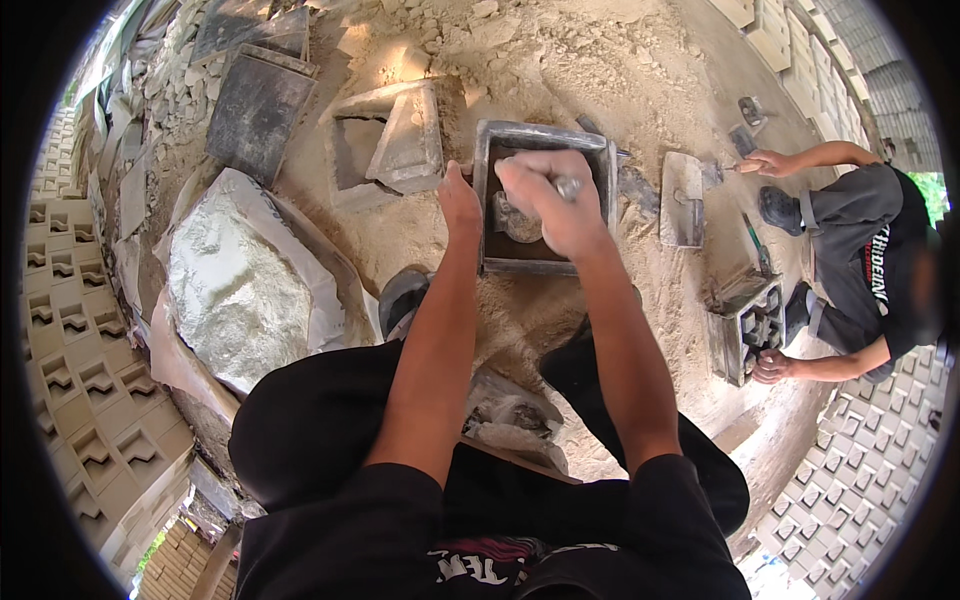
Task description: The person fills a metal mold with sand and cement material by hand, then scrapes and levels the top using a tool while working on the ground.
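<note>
A rectangular grey box frame stands on the sandy ground in front of me. My left hand is closed at its left wall, fingers curled against the edge. Over the box, my right hand is wrapped round a tool with a rounded grey end; the fist hides most of it, so its kind does not show. Below the fist, inside the box, lies a rounded pale lump; whether it belongs to the tool I cannot tell.
Pale powder fills an open sack at left. Beyond lie a dark board and another frame. An opened bag sits between my legs. At right, a co-worker holds a small trowel near a mould box and a tray.
</note>
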`<action>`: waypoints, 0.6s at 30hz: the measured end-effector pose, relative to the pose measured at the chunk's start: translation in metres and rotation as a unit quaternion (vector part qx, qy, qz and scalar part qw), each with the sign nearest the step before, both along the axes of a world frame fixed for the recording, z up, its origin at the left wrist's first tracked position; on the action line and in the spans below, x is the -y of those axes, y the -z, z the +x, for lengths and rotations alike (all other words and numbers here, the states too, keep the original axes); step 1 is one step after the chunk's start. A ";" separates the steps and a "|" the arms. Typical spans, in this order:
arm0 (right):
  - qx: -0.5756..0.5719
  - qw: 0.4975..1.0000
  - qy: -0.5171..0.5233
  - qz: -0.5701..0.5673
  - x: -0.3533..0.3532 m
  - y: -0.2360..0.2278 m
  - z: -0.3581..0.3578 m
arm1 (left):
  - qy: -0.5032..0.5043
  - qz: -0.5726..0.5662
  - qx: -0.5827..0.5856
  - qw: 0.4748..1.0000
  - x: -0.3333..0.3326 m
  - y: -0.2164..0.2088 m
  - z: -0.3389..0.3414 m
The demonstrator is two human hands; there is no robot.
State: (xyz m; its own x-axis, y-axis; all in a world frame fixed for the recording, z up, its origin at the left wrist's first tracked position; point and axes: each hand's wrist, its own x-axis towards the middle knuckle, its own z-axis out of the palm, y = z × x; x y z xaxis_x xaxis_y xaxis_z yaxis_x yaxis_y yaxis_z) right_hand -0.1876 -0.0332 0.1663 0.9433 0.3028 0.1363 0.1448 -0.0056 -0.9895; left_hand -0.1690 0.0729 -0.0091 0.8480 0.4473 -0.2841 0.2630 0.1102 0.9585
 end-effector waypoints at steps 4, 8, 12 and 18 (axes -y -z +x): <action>-0.034 0.998 -0.044 0.000 0.003 0.006 -0.010 | -0.018 -0.126 -0.018 0.992 0.001 0.013 0.006; -0.072 0.996 -0.042 0.008 0.006 -0.005 -0.024 | -0.020 -0.139 -0.009 0.990 -0.001 0.014 0.006; -0.083 0.996 -0.019 0.017 0.006 0.005 -0.029 | -0.028 -0.085 -0.006 0.996 0.000 0.013 0.008; 0.020 0.984 -0.166 0.055 0.019 0.007 -0.018 | 0.005 -0.039 0.004 0.999 0.002 0.009 0.003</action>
